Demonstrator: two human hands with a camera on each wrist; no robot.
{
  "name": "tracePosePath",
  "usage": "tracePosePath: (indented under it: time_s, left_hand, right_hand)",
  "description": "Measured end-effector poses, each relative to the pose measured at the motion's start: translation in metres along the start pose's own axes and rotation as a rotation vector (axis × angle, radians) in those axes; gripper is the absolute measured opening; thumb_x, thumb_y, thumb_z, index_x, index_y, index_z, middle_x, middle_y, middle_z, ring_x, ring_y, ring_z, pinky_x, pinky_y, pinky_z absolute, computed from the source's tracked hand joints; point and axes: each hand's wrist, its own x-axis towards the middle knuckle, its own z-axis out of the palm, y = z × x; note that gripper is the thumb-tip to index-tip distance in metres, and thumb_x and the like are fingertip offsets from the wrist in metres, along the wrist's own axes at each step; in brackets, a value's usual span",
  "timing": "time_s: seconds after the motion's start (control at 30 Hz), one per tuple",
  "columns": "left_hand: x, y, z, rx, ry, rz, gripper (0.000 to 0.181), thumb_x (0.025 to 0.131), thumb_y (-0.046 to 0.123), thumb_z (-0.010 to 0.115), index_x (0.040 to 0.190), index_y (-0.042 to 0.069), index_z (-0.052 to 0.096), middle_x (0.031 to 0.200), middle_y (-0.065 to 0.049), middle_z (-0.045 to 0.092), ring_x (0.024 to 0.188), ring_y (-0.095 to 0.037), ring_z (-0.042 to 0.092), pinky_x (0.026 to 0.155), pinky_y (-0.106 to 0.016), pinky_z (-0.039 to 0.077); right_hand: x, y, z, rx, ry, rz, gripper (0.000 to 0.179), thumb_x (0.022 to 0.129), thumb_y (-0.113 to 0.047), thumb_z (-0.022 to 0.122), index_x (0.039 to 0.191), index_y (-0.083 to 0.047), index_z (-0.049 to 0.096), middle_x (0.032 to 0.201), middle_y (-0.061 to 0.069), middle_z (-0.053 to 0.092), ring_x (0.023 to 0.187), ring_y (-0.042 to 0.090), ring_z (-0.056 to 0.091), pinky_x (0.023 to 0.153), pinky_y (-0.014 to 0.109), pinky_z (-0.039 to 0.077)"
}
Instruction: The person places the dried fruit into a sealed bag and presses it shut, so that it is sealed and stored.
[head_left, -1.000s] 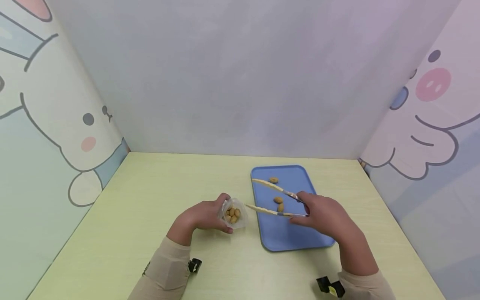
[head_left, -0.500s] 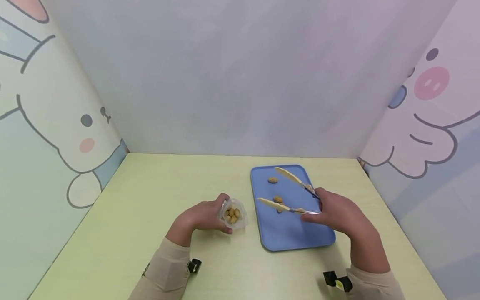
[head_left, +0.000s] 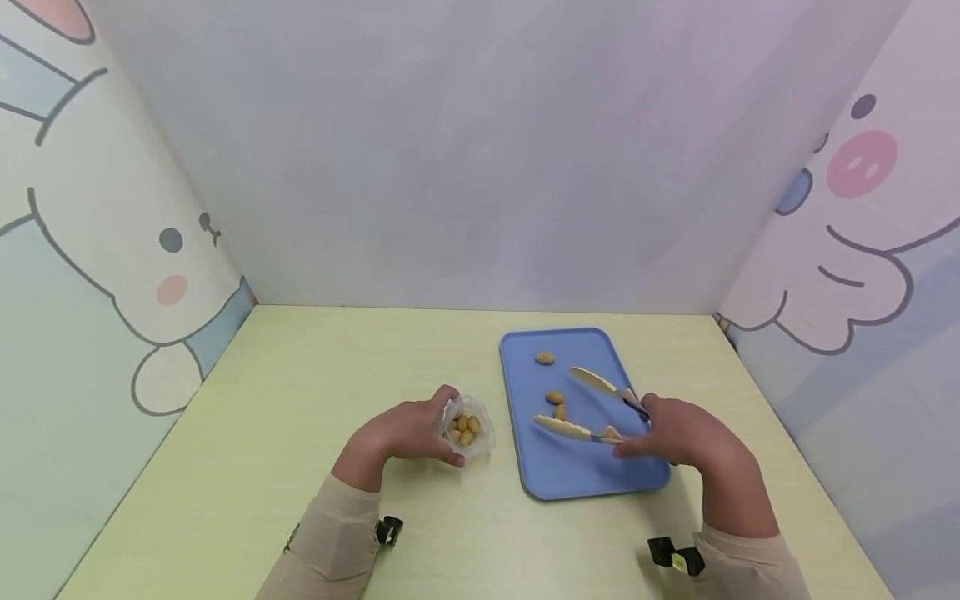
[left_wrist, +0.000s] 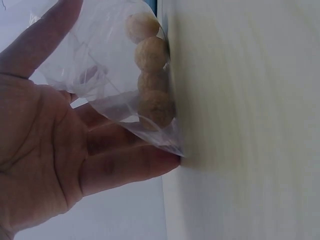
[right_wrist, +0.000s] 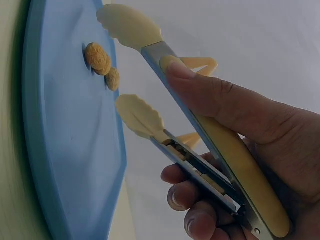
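Note:
My left hand [head_left: 416,429] holds a clear plastic bag [head_left: 486,433] upright on the table, its mouth facing up. Several walnuts [head_left: 465,428] lie inside; in the left wrist view walnuts [left_wrist: 151,54] line the bag's bottom, with thumb and fingers on either side. My right hand [head_left: 686,433] grips tongs [head_left: 570,428] with cream scalloped tips and metal arms. The tips are spread over the blue tray [head_left: 592,483], with nothing between them. On the tray, one walnut [head_left: 545,358] sits near the far edge. Two more, a walnut [head_left: 555,397] and a walnut [head_left: 560,412], lie close together.
The tray stands on a pale yellow table [head_left: 315,358], right of the bag. Behind rises a plain grey wall [head_left: 480,167]. Cartoon-printed panels [head_left: 180,317] close in the sides.
The tongs have moved right, away from the bag and back over the tray, and have dropped lower near the paired walnuts. The left hand and the bag have stayed in place.

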Motion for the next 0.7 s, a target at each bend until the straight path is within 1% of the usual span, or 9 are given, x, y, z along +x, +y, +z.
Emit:
tracePosePath:
  time_s: [0.1, 0.2, 0.27, 0.43, 0.53, 0.7]
  left_hand:
    - [0.000, 0.000, 0.000, -0.001, 0.001, 0.000, 0.090, 0.070, 0.051, 0.085, 0.136, 0.022, 0.032, 0.094, -0.001, 0.058, 0.080, -0.018, 0.055, 0.076, -0.038, 0.044]
    - [0.000, 0.000, 0.000, -0.001, 0.000, -0.005, 0.090, 0.070, 0.051, 0.085, 0.137, 0.023, 0.032, 0.095, -0.001, 0.058, 0.081, -0.018, 0.055, 0.077, -0.039, 0.044]
    - [0.000, 0.000, 0.001, 0.000, 0.000, -0.006, 0.091, 0.070, 0.051, 0.085, 0.138, 0.022, 0.031, 0.095, -0.001, 0.058, 0.081, -0.018, 0.055, 0.077, -0.039, 0.045]
    - [0.000, -0.001, 0.001, -0.004, -0.002, -0.008, 0.092, 0.070, 0.051, 0.085, 0.139, 0.022, 0.031, 0.096, -0.001, 0.058, 0.082, -0.018, 0.055, 0.077, -0.039, 0.045]
    - [0.000, -0.001, 0.001, -0.006, 0.000, -0.009, 0.092, 0.070, 0.051, 0.085, 0.139, 0.022, 0.031, 0.096, -0.001, 0.058, 0.082, -0.018, 0.055, 0.077, -0.039, 0.045]
    - [0.001, -0.002, 0.001, -0.011, 0.001, -0.010, 0.092, 0.070, 0.051, 0.085, 0.138, 0.022, 0.031, 0.095, -0.001, 0.058, 0.082, -0.018, 0.055, 0.077, -0.039, 0.044]
  right_hand:
    - [0.000, 0.002, 0.001, 0.014, -0.011, 0.010, 0.091, 0.068, -0.065, 0.078, 0.125, 0.001, 0.051, 0.091, 0.007, 0.059, 0.078, 0.022, 0.057, 0.063, 0.039, 0.044]
    - [-0.001, 0.005, 0.002, 0.037, -0.027, 0.022, 0.087, 0.070, -0.061, 0.078, 0.124, 0.000, 0.051, 0.086, 0.007, 0.059, 0.069, 0.021, 0.058, 0.060, 0.037, 0.044]
    - [-0.001, 0.006, 0.002, 0.050, -0.039, 0.031, 0.079, 0.071, -0.059, 0.079, 0.119, -0.002, 0.052, 0.080, 0.007, 0.056, 0.063, 0.020, 0.057, 0.057, 0.036, 0.042]
    - [-0.002, 0.008, 0.001, 0.050, -0.046, 0.024, 0.064, 0.074, -0.056, 0.079, 0.104, -0.006, 0.054, 0.074, 0.006, 0.055, 0.058, 0.019, 0.055, 0.055, 0.034, 0.040]
    - [-0.002, 0.009, 0.001, 0.054, -0.047, 0.014, 0.056, 0.075, -0.052, 0.079, 0.097, -0.008, 0.053, 0.073, 0.006, 0.055, 0.057, 0.019, 0.056, 0.055, 0.034, 0.040]
    - [0.000, 0.013, 0.002, 0.062, -0.054, -0.004, 0.047, 0.078, -0.049, 0.078, 0.095, -0.012, 0.054, 0.073, 0.005, 0.055, 0.056, 0.019, 0.056, 0.056, 0.034, 0.039]
